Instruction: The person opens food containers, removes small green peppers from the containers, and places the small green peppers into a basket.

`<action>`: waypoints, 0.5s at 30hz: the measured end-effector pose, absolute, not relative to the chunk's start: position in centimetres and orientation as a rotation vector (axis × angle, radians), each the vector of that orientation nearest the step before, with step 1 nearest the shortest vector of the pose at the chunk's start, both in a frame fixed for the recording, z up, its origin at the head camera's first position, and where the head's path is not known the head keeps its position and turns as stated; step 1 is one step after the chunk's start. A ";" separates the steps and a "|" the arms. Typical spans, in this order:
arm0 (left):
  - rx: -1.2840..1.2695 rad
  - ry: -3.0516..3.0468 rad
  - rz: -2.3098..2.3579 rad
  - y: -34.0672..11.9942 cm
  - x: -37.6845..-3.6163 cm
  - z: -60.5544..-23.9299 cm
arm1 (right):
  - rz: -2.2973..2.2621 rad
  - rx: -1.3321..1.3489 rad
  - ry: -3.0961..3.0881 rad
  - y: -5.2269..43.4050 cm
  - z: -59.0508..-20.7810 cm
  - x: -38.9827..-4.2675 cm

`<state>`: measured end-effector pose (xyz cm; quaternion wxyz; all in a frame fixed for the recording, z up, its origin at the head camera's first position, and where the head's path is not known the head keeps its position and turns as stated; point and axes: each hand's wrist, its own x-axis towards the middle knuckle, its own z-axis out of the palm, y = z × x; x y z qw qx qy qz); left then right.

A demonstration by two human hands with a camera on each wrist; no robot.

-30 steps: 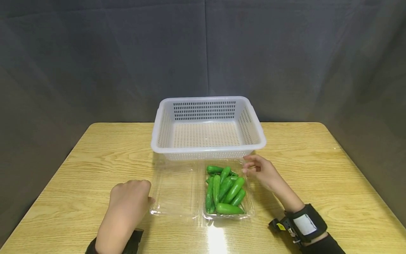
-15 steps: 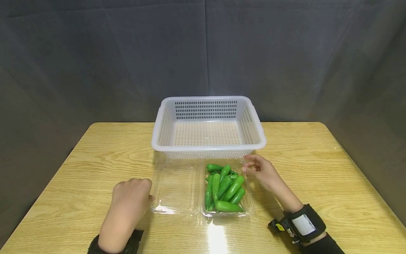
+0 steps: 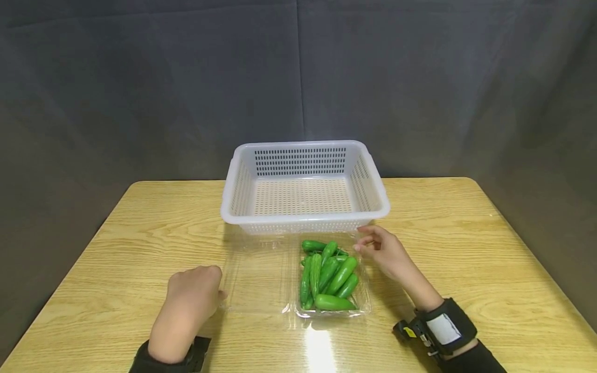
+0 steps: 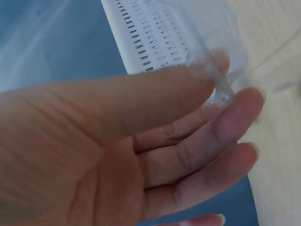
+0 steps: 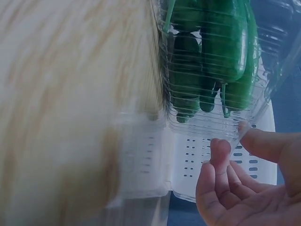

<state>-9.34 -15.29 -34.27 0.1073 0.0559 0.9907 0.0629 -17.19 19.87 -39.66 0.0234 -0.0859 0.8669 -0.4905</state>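
A clear plastic clamshell [image 3: 256, 274] lies open on the wooden table [image 3: 466, 248]. Its left half is bare and its right half holds several green peppers [image 3: 331, 274]. My left hand [image 3: 218, 292] pinches the left half's near left edge; the left wrist view shows the thumb and fingers of the left hand [image 4: 233, 82] closed on clear plastic [image 4: 221, 96]. My right hand [image 3: 366, 246] pinches the far right corner of the pepper half. The right wrist view shows the right hand [image 5: 230, 136] with thumb and forefinger at that corner, under the peppers [image 5: 221, 47].
A white perforated basket [image 3: 303, 224] stands empty just behind the clamshell, nearly touching it, and is also visible as the basket [image 5: 197, 160] and the basket [image 4: 155, 37]. A dark cloth backdrop hangs behind the table. Black wrist straps sit on both forearms.
The clamshell and both hands have shifted slightly away from me, toward the basket. Both grips look the same.
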 end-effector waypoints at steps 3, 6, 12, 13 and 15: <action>0.162 2.892 0.213 -15.3 -9.5 -34.6 | -1.496 -0.285 2.706 19.9 -39.7 -17.2; 0.163 2.878 0.234 -15.4 -9.6 -34.9 | -1.465 -0.304 2.738 19.9 -39.8 -17.2; 0.144 2.849 0.261 -15.4 -10.1 -35.4 | -1.375 -0.306 2.810 19.9 -40.0 -17.1; 0.140 2.843 0.263 -15.4 -10.2 -35.5 | -1.366 -0.306 2.816 19.9 -40.0 -17.0; 0.135 2.833 0.263 -15.4 -10.3 -35.6 | -1.361 -0.312 2.819 19.8 -40.0 -17.0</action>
